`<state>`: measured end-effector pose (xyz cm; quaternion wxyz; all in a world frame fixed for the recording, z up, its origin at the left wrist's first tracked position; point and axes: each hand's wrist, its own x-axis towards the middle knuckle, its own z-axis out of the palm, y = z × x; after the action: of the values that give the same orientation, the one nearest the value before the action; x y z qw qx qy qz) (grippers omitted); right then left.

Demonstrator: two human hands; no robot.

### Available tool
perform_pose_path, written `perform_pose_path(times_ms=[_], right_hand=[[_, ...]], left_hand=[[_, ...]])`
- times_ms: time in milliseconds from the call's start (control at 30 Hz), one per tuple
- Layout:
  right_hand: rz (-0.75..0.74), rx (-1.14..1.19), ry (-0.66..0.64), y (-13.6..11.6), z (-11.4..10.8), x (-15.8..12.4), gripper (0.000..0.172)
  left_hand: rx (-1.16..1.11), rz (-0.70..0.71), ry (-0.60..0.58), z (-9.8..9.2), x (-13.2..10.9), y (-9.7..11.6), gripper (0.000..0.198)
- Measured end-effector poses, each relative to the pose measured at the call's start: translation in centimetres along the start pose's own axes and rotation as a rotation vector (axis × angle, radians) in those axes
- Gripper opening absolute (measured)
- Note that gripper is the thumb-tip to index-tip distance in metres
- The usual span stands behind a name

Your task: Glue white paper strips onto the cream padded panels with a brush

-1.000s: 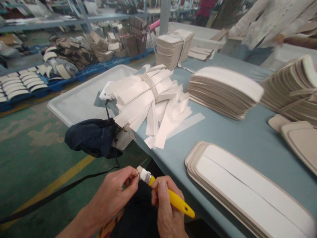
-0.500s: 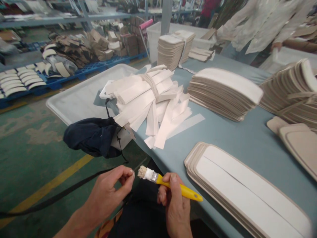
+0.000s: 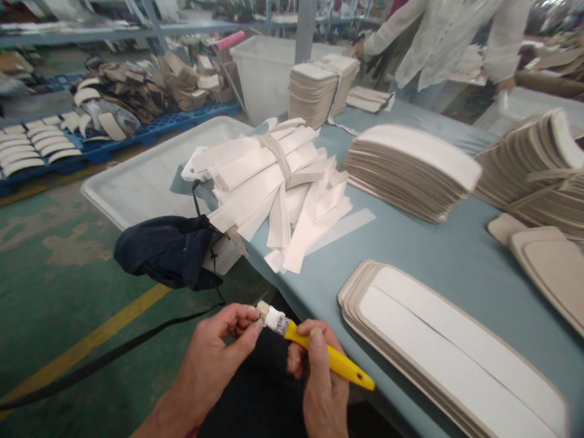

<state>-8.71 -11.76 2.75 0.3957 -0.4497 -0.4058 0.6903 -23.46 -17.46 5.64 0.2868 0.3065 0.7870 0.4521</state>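
Note:
A yellow-handled brush [image 3: 340, 365] with a metal band and whitish bristles lies in my right hand [image 3: 322, 377], whose fingers wrap round the handle beside the table edge. Thumb and fingertips of my left hand [image 3: 223, 353] are pinched at the tip of the bristles, and the fingertips hide whether they grip them. Right of my hands a stack of long rounded panels [image 3: 438, 334], white on top, rests on the blue-grey table [image 3: 319, 292]. Beyond my hands lies a pile of white strips [image 3: 274, 176], part of it tied in a bundle.
A curved stack of panels [image 3: 410, 158] and tied stacks stand farther back and right. A dark blue cloth bag [image 3: 166, 249] hangs by the table's left corner, near a white tray [image 3: 123, 182]. Across the table stands a person in a pale shirt [image 3: 449, 36].
My left hand has moved right, up to the bristle tip. The brush handle tilts slightly lower at its end. The person across the table has moved left, one arm stretched toward a white bin.

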Motion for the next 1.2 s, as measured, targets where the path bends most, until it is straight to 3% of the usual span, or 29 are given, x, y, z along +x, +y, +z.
perform_pose_path(times_ms=[300,900,1200], right_hand=[[-0.053,-0.008,-0.009,0.6,-0.2,0.1,0.044],[-0.04,-0.007,-0.011,0.5,-0.2,0.7,0.047],[-0.076,-0.037,-0.091,0.5,-0.6,0.9,0.048]], left_hand=[[-0.228,-0.299,-0.158,0.2,1.0,0.8,0.049],[-0.303,-0.308,-0.171,0.1,1.0,0.6,0.047],[-0.44,-0.388,-0.216,0.2,0.7,0.0,0.051]])
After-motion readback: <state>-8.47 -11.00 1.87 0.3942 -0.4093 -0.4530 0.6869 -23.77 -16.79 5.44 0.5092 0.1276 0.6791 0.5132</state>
